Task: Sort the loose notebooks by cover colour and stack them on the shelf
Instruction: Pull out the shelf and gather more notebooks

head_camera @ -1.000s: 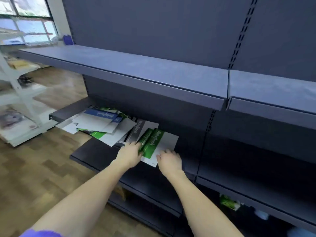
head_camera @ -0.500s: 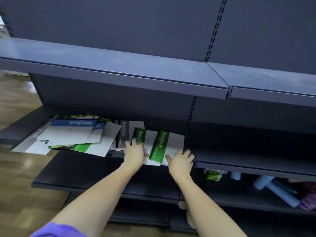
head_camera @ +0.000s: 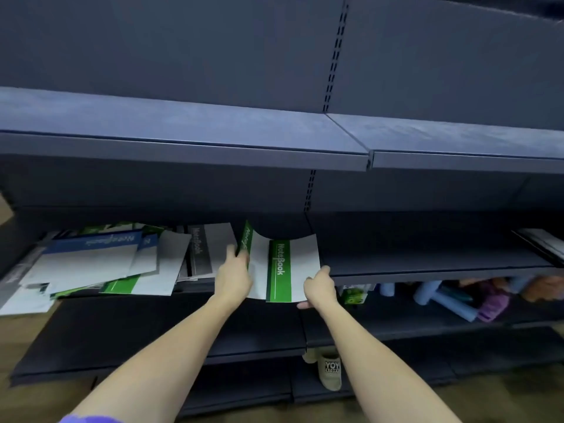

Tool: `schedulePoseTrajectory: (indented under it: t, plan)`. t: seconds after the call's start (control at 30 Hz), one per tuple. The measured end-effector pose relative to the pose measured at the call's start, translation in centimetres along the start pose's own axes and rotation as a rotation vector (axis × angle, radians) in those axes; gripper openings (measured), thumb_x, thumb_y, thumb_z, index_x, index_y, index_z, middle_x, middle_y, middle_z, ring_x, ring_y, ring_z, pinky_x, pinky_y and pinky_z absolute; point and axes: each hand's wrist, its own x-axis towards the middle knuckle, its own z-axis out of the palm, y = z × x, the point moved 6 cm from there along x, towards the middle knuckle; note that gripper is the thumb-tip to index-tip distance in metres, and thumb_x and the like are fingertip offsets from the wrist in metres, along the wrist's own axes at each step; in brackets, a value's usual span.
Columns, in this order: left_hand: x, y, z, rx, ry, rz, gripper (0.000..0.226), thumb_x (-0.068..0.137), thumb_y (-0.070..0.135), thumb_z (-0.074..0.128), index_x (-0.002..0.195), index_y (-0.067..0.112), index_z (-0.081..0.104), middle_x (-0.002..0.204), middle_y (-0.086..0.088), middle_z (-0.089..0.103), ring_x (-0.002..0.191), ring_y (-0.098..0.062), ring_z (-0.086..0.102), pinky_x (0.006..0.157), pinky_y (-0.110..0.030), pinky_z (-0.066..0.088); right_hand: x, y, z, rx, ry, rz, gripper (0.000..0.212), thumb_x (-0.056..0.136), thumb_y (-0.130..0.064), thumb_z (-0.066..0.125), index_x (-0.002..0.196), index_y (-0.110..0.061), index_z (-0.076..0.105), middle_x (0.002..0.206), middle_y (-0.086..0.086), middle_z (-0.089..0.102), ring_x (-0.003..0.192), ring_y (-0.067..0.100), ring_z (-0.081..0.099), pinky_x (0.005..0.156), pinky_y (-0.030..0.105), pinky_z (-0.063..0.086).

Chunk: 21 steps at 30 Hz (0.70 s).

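**On the middle shelf: green notebooks gathered, most of the pile unsorted**

On the middle shelf (head_camera: 427, 264), in the head view, the left hand (head_camera: 233, 277) pinches the left edge of a green notebook (head_camera: 248, 239), and the right hand (head_camera: 319, 288) curls its grip round the near right corner of a second green notebook (head_camera: 290, 267) lying over it. Both overhang the shelf's front lip. Judging by this, sorting has barely begun: a loose heap (head_camera: 100, 264) of blue, grey and green covers sprawls to the left, some past the edge. The grey notebook (head_camera: 203, 251) lies just beside the left hand. To the right the shelf offers open room for a stack; the upper shelf (head_camera: 183, 141) hangs low overhead, limiting lift.
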Motion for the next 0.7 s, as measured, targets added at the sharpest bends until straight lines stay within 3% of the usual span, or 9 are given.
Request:
schedulePoseTrajectory:
  t: [0.1, 0.23, 0.33, 0.4, 0.5, 0.6, 0.7]
  plan:
    - [-0.5, 1.9, -0.5, -0.073, 0.020, 0.058, 0.032, 0.086, -0.008, 0.048, 0.112, 0.008, 0.056, 0.134, -0.010, 0.035, 0.083, -0.035, 0.059, 0.073, -0.040, 0.049, -0.5, 0.5, -2.0, 0.024, 0.062, -0.058, 0.028, 0.103, -0.008, 0.032, 0.130, -0.014, 0.029, 0.142, 0.016, 0.044, 0.060, 0.033, 0.072, 0.055, 0.035, 0.061]
    - [-1.3, 5.9, -0.3, -0.147, -0.017, 0.110, 0.025, 0.087, -0.006, 0.047, 0.104, 0.011, 0.056, 0.131, -0.009, 0.039, 0.080, -0.024, 0.050, 0.067, -0.031, 0.041, -1.4, 0.9, -5.8, -0.047, 0.122, -0.126, 0.016, 0.104, -0.009, 0.032, 0.117, -0.017, 0.029, 0.118, 0.011, 0.052, 0.057, 0.028, 0.072, 0.059, 0.036, 0.060]
    - [-2.0, 9.6, 0.8, -0.242, -0.016, 0.141, 0.044, 0.085, -0.009, 0.046, 0.122, 0.016, 0.046, 0.123, -0.008, 0.045, 0.076, -0.017, 0.051, 0.062, -0.030, 0.041, -1.6, 1.9, -9.5, -0.101, 0.165, -0.155, 0.016, 0.102, -0.006, 0.034, 0.115, -0.015, 0.031, 0.112, 0.009, 0.054, 0.057, 0.024, 0.070, 0.038, 0.020, 0.041]
    - [-2.7, 12.4, 1.7, -0.348, -0.012, 0.145, 0.061, 0.086, -0.008, 0.048, 0.139, 0.020, 0.034, 0.121, -0.001, 0.047, 0.084, -0.015, 0.054, 0.068, -0.029, 0.043, -1.5, 3.3, -12.3, -0.097, 0.193, -0.168, 0.012, 0.101, -0.005, 0.035, 0.110, -0.013, 0.033, 0.105, 0.010, 0.054, 0.057, 0.024, 0.068, 0.036, 0.019, 0.038]
    - [-4.1, 16.9, 4.0, -0.416, -0.033, 0.127, 0.059, 0.087, -0.005, 0.047, 0.140, 0.018, 0.036, 0.114, 0.004, 0.054, 0.095, -0.018, 0.057, 0.075, -0.031, 0.045, -1.0, 6.2, -17.0, -0.092, 0.252, -0.165, 0.012, 0.100, -0.005, 0.038, 0.106, -0.014, 0.033, 0.099, 0.013, 0.056, 0.065, 0.024, 0.063, 0.040, 0.023, 0.047]
    - [-5.5, 22.2, 6.9, -0.366, -0.047, 0.165, 0.052, 0.085, -0.005, 0.045, 0.130, 0.021, 0.043, 0.108, 0.003, 0.058, 0.091, -0.020, 0.061, 0.072, -0.038, 0.053, -0.8, 9.6, -22.1, -0.057, 0.305, -0.141, 0.017, 0.097, -0.006, 0.040, 0.105, -0.019, 0.032, 0.095, 0.010, 0.055, 0.076, 0.032, 0.066, 0.060, 0.044, 0.060]
    - [-6.7, 27.7, 10.2, -0.292, -0.071, 0.205, 0.059, 0.084, -0.004, 0.046, 0.135, 0.024, 0.037, 0.108, 0.001, 0.059, 0.082, -0.019, 0.060, 0.066, -0.040, 0.053, -0.8, 13.6, -27.7, 0.019, 0.350, -0.116, 0.017, 0.099, -0.004, 0.039, 0.110, -0.017, 0.034, 0.098, 0.010, 0.053, 0.078, 0.034, 0.067, 0.047, 0.035, 0.056]
